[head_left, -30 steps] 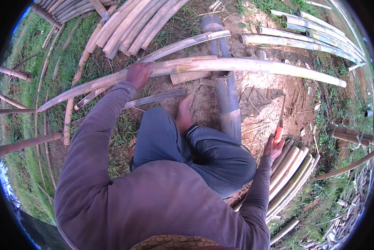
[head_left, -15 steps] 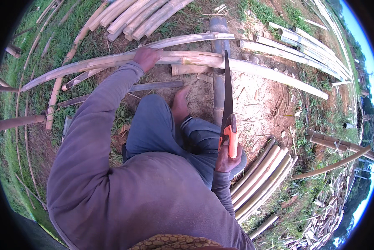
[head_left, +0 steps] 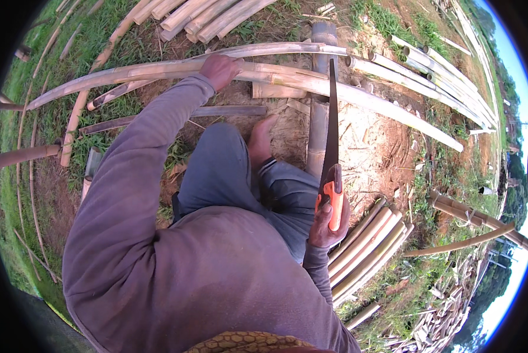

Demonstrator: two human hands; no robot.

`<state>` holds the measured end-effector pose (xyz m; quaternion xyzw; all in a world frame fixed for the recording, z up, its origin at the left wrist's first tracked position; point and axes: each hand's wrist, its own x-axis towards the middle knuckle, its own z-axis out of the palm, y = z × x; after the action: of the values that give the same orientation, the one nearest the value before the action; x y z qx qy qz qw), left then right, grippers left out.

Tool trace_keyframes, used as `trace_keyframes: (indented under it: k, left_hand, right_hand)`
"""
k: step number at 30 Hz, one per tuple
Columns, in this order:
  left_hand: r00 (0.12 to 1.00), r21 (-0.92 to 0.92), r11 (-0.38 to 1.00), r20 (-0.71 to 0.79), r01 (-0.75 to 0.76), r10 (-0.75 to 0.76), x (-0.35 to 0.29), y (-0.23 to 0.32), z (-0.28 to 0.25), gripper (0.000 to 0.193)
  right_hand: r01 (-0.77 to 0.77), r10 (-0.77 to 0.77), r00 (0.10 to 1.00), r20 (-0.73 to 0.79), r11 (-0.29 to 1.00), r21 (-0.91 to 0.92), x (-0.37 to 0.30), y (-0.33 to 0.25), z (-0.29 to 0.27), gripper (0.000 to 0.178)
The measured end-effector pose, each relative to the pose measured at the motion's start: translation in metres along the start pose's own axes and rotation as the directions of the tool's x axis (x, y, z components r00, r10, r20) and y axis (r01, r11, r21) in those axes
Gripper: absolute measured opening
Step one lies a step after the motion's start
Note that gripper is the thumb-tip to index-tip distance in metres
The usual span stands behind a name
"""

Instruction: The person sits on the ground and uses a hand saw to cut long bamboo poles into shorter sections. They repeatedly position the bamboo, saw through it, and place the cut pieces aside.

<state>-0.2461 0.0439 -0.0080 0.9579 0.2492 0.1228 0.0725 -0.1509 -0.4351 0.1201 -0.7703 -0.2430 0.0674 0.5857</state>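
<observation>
My left hand (head_left: 221, 72) is closed round a long pale bamboo pole (head_left: 387, 106) that runs from left to right in front of me. The pole crosses over a thick grey-brown bamboo log (head_left: 317, 126) lying on the ground. In my right hand (head_left: 328, 225) is a handsaw (head_left: 331, 132) with an orange handle and a dark blade. Its blade points away from me, its tip end overlapping the pole in view just right of the log; whether it touches is unclear. Beyond my left hand, another bamboo length (head_left: 287, 49) ends over the log.
Several cut bamboo lengths (head_left: 370, 241) lie by my right knee. More bamboo is stacked at the far left (head_left: 217, 20) and far right (head_left: 434, 67). My bare foot (head_left: 262, 138) rests near the log. A bamboo frame (head_left: 481, 219) stands at right, near a heap of scraps (head_left: 452, 306).
The view has shifted slightly. My right hand and the saw handle have come a little nearer to me, and the blade looks longer. My left hand stays on the pole.
</observation>
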Motion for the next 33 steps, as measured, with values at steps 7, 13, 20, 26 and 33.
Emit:
trace_keyframes:
  k: [7,13,20,26,33]
  left_hand:
    - [0.987,0.094,0.992,-0.129,-0.086,0.098,0.001,0.0,0.002,0.023]
    - [0.999,-0.006,1.0,0.028,-0.015,0.015,0.006,-0.001,0.001,0.025]
    - [0.995,0.014,0.998,-0.079,-0.055,0.056,0.003,-0.005,0.006,0.02]
    - [0.998,0.023,0.998,-0.023,-0.057,0.057,0.005,-0.002,0.005,0.013]
    - [0.995,0.024,0.997,-0.059,-0.073,0.075,0.003,-0.005,0.011,0.013]
  right_hand:
    - [-0.006,0.004,0.997,0.08,1.0,0.031,-0.049,0.012,-0.003,0.064]
    - [-0.053,0.044,0.996,0.077,0.992,0.116,-0.073,0.007,0.01,0.063]
    - [-0.066,0.062,0.995,0.08,0.996,0.055,-0.077,0.004,0.016,0.064]
    - [-0.064,0.057,0.997,0.046,0.984,0.167,-0.079,0.009,0.021,0.061]
    - [-0.114,0.104,0.99,0.097,0.987,0.11,-0.083,0.012,0.028,0.058]
